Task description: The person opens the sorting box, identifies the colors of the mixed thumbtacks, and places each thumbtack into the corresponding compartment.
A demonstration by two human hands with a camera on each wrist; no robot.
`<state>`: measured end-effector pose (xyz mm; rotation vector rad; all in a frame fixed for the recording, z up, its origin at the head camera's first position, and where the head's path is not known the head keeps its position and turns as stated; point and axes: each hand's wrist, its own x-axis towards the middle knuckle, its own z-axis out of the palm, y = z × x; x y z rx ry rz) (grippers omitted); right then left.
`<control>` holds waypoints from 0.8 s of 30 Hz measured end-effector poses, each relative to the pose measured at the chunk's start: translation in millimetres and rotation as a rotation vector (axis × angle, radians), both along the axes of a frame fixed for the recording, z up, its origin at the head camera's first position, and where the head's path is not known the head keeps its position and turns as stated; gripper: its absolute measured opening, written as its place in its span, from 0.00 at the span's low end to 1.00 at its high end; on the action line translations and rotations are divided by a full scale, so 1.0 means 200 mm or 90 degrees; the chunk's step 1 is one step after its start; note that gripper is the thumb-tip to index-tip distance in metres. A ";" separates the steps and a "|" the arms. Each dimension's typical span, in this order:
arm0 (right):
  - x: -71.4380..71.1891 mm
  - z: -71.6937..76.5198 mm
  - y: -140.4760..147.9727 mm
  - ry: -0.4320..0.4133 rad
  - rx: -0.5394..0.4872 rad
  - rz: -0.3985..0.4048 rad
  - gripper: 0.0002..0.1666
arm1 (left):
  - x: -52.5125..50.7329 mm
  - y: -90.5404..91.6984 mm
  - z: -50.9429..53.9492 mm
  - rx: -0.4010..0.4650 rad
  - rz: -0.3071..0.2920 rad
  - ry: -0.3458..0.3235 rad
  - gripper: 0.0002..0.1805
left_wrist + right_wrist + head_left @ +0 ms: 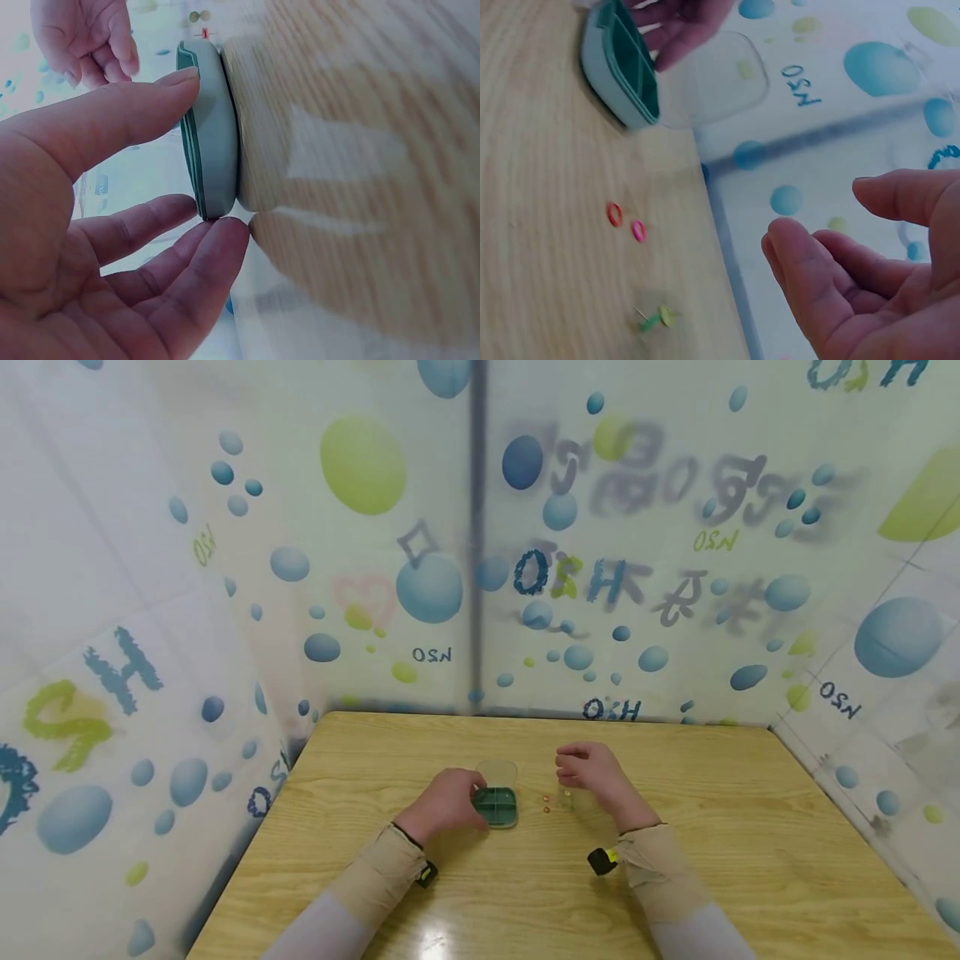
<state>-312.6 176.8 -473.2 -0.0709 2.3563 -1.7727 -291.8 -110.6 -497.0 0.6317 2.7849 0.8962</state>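
Note:
My left hand [447, 802] holds a small green compartment case [497, 808] by its side, with the thumb at one edge and fingers at the other in the left wrist view. The case rests on the table with its clear lid [720, 82] swung up. Dividers split the inside; no contents can be made out. My right hand [596, 772] hovers above the table, fingers loosely bent and thumb apart, nothing between them. Below it in the right wrist view lie a green push pin [649, 322] and a yellow-green one [666, 316]. A red ring [614, 214] and a pink ring [638, 230] lie nearer the case.
The wooden table [360, 752] meets a patterned curtain wall [427, 685] along its back edge. More of this patterned sheeting hangs at the left and right. Each wrist carries a small black camera, the right one [602, 861] showing beside the sleeve.

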 end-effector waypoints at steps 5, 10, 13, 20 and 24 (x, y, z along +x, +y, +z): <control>-0.02 0.03 0.08 0.018 0.058 -0.001 0.24 | 0.00 0.00 0.00 -0.002 0.004 0.001 0.35; -0.03 0.02 0.12 0.059 0.210 0.007 0.22 | 0.00 0.00 -0.01 -0.001 0.004 0.007 0.35; -0.03 -0.01 0.11 0.088 0.320 0.024 0.20 | 0.01 0.00 -0.02 -0.003 0.004 0.010 0.35; -0.02 -0.03 0.09 0.123 0.416 0.049 0.13 | 0.00 0.00 -0.02 -0.001 0.004 0.008 0.34; -0.01 -0.03 0.08 0.127 0.434 0.061 0.06 | 0.00 0.00 -0.01 0.000 0.002 0.007 0.34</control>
